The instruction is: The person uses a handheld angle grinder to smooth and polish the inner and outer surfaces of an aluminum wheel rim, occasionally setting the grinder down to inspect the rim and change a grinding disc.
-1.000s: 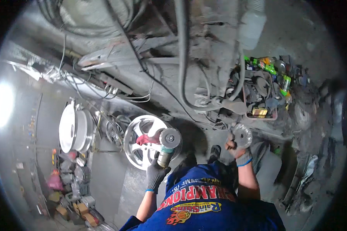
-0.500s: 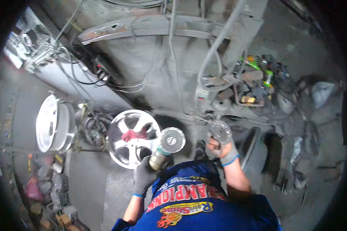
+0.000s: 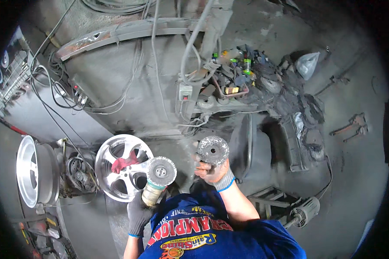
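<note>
My left hand (image 3: 139, 213), in a grey glove, is closed around the body of an angle grinder (image 3: 152, 193). A round grey disc (image 3: 161, 165) with a rough, pale edge is fitted on the grinder and faces up. To the right, my gloved right hand (image 3: 213, 173) grips a loose abrasive disc (image 3: 219, 146) with a hole in its centre, held flat and apart from the grinder. Beside the grinder on the left lies a silver alloy wheel (image 3: 100, 166), partly covered by the grinder, with a red cloth (image 3: 123, 163) on its spokes.
Another wheel rim (image 3: 27, 171) stands at the far left. A switch box (image 3: 185, 92) with cables hangs ahead. Beyond my right hand are a dusty seat (image 3: 257, 149) and a heap of discs and scraps (image 3: 270, 84). An electric motor (image 3: 306, 211) sits at the lower right.
My view has swung right, so the surroundings sit farther left and the motor has come into sight. The loose disc now faces up more squarely. Both hands keep their holds.
</note>
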Action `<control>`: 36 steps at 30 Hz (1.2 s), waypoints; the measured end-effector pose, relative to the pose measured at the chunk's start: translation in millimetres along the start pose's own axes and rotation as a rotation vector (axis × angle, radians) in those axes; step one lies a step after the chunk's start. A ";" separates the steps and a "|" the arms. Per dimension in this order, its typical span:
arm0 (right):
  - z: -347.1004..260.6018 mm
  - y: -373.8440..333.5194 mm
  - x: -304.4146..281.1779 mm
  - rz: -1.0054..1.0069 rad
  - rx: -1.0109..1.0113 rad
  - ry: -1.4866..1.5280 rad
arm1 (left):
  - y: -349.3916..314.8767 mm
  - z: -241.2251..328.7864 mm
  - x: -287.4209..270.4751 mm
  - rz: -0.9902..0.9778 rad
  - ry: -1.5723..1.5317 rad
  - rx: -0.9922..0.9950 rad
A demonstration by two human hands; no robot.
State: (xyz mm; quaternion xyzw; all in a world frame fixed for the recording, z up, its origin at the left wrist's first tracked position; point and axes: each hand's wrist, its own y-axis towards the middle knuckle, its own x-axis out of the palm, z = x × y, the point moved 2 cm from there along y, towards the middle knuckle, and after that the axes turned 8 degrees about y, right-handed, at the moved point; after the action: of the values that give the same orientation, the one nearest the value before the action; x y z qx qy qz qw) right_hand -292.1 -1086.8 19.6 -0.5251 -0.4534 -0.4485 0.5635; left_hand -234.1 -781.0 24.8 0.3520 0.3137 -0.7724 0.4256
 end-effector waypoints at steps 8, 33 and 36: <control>19.1 -26.8 -41.1 0.151 -0.323 -0.297 | -35.6 -3.2 0.0 -0.025 -0.126 0.032; 119.0 -143.5 -1.9 0.134 -0.681 0.129 | -157.0 36.7 13.8 -0.252 -0.459 0.250; 94.8 -159.8 -3.3 -0.101 -0.636 -0.071 | -163.1 26.7 3.9 -0.224 -0.521 0.155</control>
State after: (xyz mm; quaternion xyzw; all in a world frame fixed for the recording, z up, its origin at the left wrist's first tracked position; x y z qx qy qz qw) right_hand -453.4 -999.5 49.5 -0.6670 -0.3353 -0.5765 0.3322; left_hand -386.3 -731.8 66.6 0.1364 0.1709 -0.9005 0.3759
